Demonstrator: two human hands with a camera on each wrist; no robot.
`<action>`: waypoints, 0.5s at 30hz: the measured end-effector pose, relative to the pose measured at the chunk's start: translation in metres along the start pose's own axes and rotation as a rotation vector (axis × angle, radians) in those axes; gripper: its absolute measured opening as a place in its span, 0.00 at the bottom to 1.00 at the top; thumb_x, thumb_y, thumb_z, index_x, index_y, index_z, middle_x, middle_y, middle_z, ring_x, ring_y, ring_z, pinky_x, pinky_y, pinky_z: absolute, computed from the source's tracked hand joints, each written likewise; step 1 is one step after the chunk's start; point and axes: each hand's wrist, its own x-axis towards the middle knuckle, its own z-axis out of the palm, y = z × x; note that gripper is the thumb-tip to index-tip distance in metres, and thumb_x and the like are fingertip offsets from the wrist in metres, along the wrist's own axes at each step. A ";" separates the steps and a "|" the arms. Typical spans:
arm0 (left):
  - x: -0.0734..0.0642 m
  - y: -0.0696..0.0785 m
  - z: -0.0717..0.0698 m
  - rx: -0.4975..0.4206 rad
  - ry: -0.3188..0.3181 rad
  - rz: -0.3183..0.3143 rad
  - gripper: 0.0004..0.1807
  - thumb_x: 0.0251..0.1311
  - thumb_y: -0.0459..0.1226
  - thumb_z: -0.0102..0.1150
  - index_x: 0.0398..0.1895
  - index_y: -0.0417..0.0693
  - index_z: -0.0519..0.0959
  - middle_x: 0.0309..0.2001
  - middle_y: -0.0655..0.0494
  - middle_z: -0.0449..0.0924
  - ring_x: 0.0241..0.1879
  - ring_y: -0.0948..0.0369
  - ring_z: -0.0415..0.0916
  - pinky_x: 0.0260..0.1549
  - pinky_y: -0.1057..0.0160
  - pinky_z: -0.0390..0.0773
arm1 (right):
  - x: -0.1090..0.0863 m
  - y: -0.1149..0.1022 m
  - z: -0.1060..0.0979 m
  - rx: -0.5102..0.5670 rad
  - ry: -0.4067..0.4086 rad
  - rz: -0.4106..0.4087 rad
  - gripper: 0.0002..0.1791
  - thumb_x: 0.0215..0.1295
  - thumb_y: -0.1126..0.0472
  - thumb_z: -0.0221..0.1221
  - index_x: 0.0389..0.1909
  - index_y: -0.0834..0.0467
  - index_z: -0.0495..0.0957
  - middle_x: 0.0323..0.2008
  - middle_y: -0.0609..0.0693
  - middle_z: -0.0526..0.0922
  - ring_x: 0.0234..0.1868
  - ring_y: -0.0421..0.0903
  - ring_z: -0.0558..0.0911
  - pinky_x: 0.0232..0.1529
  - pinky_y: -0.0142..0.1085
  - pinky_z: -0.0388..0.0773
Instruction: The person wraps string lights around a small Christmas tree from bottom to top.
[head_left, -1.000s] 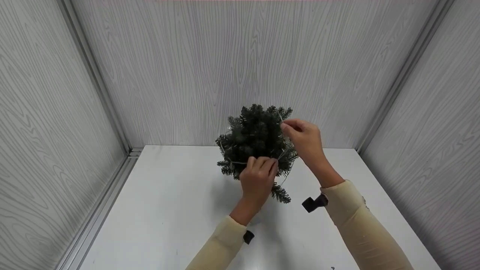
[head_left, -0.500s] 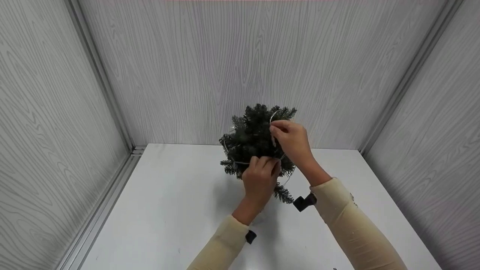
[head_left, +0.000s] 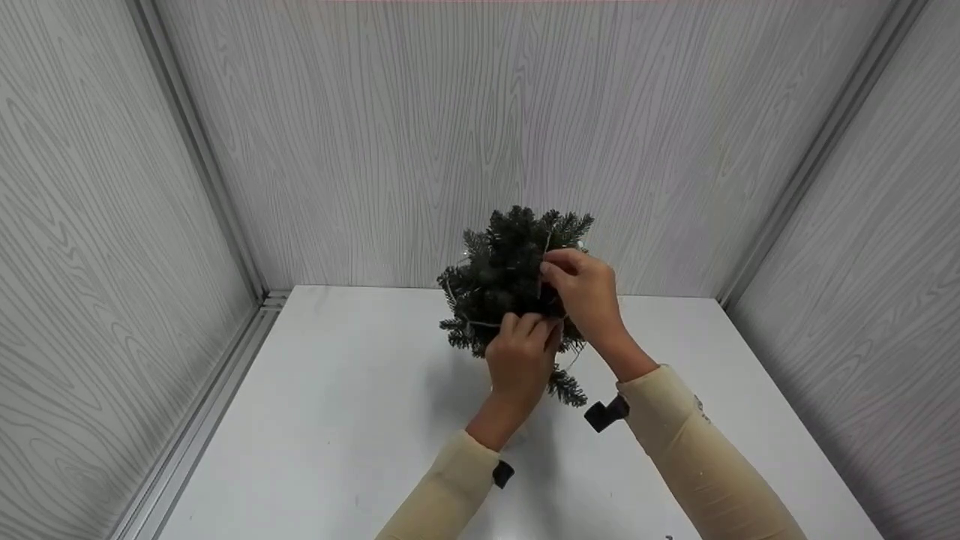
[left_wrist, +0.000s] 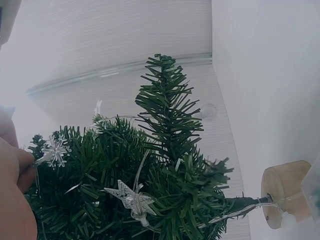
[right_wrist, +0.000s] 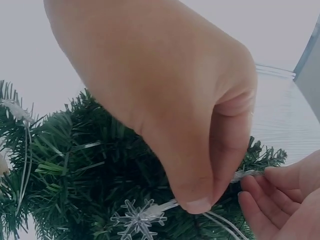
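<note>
A small artificial Christmas tree [head_left: 499,274] stands at the table's back, a clear-wired string of lights [head_left: 484,324] draped on its branches. In the right wrist view, my right hand [right_wrist: 170,100] pinches the string between thumb and forefinger, right beside a clear snowflake light [right_wrist: 137,219]. My left hand [head_left: 520,360], at the tree's near side, pinches another stretch of wire; its fingertips show at the right of the right wrist view. The left wrist view shows a star-shaped light [left_wrist: 131,201] among the branches and the tree's round wooden base [left_wrist: 285,192].
A white table [head_left: 330,405] lies under the tree. Grey wood-grain panels [head_left: 480,135] rise behind and at both sides, with a metal rail [head_left: 202,420] along the left. Each sleeve carries a dark wrist camera, the right one [head_left: 606,414] near a low branch.
My right hand has moved left from the tree's right edge to over its upper part, then slightly down, bringing the wire along. My left hand keeps its place on the near side.
</note>
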 end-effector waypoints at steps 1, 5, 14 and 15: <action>0.000 0.000 0.000 0.003 0.002 0.001 0.07 0.61 0.44 0.63 0.27 0.54 0.84 0.30 0.61 0.80 0.26 0.60 0.69 0.16 0.68 0.72 | 0.000 0.000 0.001 0.001 0.006 -0.002 0.08 0.66 0.58 0.60 0.44 0.54 0.83 0.36 0.48 0.84 0.37 0.40 0.83 0.38 0.37 0.79; -0.001 0.000 -0.001 0.003 0.023 0.012 0.06 0.59 0.44 0.65 0.27 0.54 0.85 0.30 0.61 0.80 0.25 0.60 0.69 0.15 0.68 0.71 | -0.001 0.001 0.002 -0.001 0.020 -0.008 0.07 0.65 0.59 0.61 0.42 0.54 0.83 0.36 0.48 0.85 0.37 0.39 0.83 0.38 0.38 0.80; -0.006 -0.002 -0.011 -0.027 0.012 0.017 0.05 0.61 0.41 0.63 0.35 0.56 0.87 0.36 0.64 0.84 0.27 0.61 0.72 0.19 0.69 0.73 | -0.012 0.003 -0.008 -0.054 0.068 -0.048 0.08 0.64 0.59 0.62 0.43 0.55 0.83 0.38 0.46 0.84 0.38 0.38 0.82 0.37 0.34 0.79; -0.006 -0.003 -0.012 -0.031 0.014 0.017 0.05 0.61 0.41 0.63 0.35 0.56 0.87 0.37 0.64 0.84 0.27 0.61 0.72 0.19 0.69 0.73 | -0.014 0.003 -0.010 -0.054 0.067 -0.055 0.08 0.65 0.59 0.62 0.43 0.55 0.83 0.38 0.46 0.84 0.38 0.38 0.82 0.38 0.33 0.78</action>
